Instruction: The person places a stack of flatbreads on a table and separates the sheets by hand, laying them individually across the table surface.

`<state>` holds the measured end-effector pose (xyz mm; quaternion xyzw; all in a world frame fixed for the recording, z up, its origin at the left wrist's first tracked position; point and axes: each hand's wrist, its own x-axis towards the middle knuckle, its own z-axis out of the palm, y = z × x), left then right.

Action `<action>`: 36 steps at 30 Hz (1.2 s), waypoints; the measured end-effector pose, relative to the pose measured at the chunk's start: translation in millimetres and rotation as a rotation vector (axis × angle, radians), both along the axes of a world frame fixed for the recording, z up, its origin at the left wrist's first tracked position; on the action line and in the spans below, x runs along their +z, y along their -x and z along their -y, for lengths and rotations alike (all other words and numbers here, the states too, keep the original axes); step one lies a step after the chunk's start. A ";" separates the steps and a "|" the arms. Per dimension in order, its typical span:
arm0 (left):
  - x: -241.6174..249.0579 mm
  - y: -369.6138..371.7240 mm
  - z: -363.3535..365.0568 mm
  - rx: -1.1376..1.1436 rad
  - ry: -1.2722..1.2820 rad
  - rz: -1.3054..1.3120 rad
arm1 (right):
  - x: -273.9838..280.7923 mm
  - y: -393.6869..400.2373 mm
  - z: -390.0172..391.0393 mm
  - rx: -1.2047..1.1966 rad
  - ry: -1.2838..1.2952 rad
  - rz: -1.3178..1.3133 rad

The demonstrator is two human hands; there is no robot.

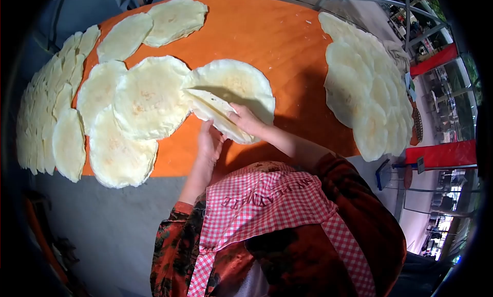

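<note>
Near the front edge of the orange table, my left hand [209, 141] is closed on the lower left edge of a folded pale flatbread [215, 111]. My right hand [246, 120] grips the same flatbread from the right, its fingers on the folded layers. Part of this bread lies tilted over a round flatbread [246, 84] with brown spots. To the left, another round flatbread [151, 97] reaches close to the folded one. The undersides of the fingers are partly hidden.
An orange table cover [287, 55] lies beneath the breads. Overlapping flatbreads [367, 86] spread along the right, with more flatbreads [49, 101] at the far left. Two flatbreads [175, 20] [125, 36] lie at the back. A metal frame [408, 19] stands beyond the right edge.
</note>
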<state>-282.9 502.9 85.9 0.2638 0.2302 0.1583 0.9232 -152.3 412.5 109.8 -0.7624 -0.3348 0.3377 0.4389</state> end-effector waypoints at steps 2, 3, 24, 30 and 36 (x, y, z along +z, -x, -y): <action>-6.3 -1.8 0.3 0.030 -0.019 -0.080 | 3.9 4.6 0.0 0.017 -0.070 -0.003; -9.1 -2.3 0.7 0.042 -0.029 -0.121 | 6.8 7.3 0.3 0.068 -0.067 0.004; -85.1 55.0 -64.0 0.241 -0.196 -0.565 | 75.6 -282.3 211.5 -0.492 -0.701 0.138; -48.6 45.7 -33.1 0.197 -0.257 -0.381 | -23.6 -339.5 263.7 -0.801 0.071 0.429; -26.7 34.5 -35.5 0.252 -0.413 -0.490 | 51.3 -432.6 220.8 -0.790 0.052 0.525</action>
